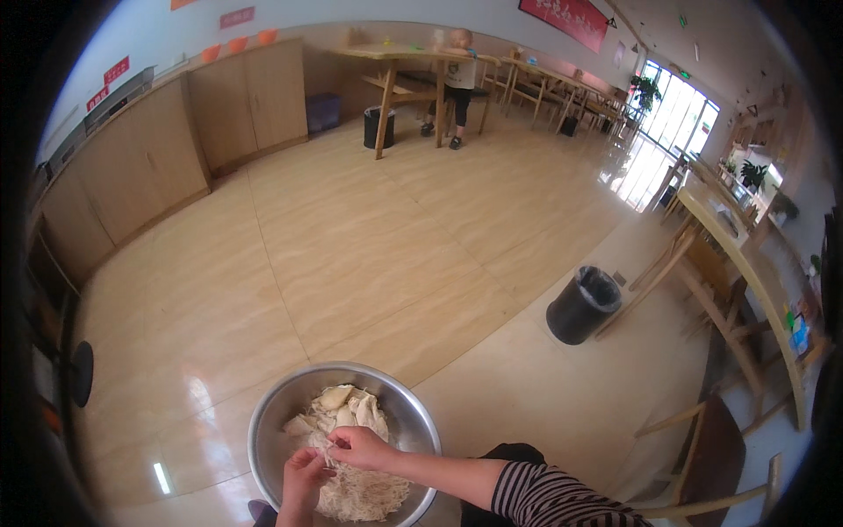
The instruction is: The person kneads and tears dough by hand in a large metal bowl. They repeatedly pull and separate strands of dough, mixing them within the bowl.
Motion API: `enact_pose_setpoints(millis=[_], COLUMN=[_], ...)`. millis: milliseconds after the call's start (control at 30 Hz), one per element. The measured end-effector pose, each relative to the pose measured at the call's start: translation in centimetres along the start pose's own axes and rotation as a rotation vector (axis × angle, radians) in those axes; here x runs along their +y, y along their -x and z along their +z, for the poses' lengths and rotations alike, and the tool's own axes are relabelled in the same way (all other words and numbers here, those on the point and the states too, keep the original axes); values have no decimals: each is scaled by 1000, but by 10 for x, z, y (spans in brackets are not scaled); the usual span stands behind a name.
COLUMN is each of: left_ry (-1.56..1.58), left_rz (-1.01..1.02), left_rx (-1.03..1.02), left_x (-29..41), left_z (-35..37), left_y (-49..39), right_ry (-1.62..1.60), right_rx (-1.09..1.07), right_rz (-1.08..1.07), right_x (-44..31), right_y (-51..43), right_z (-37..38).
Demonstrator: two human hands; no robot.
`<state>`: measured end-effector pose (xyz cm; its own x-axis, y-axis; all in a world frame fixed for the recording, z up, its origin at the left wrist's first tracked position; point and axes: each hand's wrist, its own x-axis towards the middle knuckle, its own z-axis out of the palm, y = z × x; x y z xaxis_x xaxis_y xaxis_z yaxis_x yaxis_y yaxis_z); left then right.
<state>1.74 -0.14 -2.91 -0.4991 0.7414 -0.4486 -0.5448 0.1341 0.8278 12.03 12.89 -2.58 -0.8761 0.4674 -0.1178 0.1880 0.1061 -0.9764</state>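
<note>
A wide stainless steel bowl stands low in front of me. Larger pale pieces, which look like cooked chicken meat, lie in its far part, and a heap of thin pale shreds fills the near part. Over the middle of the bowl my left hand and my right hand almost meet, fingertips pinched on a small pale piece between them. Which hand bears more of the piece is hard to tell. My right arm crosses the bowl's right rim in a striped sleeve.
A black lined bin stands on the tiled floor to the right, near a wooden table and a chair. Wooden cabinets line the left wall. A child stands at a far table.
</note>
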Motion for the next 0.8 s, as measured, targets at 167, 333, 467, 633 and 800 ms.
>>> enact_pose_setpoints(millis=[167,333,467,633,800], left_ry=[-119,-143,-189,-169,-182], left_rz=[-16,39,62,35,46], left_rx=[36,-23,-25,-50,-16], left_x=[8,4,8,13,5], left_z=[6,2,7,10,6], left_y=[6,4,6,8,5], right_ry=[8,-11,136,25,48], right_rx=[-57,-27,-111,-85,-97], right_rz=[-7,-63,13,25,46], right_x=[-5,3,-10,-4,-13], right_y=[2,0,0,2,4], right_z=[-2,4,-4,-2,-6])
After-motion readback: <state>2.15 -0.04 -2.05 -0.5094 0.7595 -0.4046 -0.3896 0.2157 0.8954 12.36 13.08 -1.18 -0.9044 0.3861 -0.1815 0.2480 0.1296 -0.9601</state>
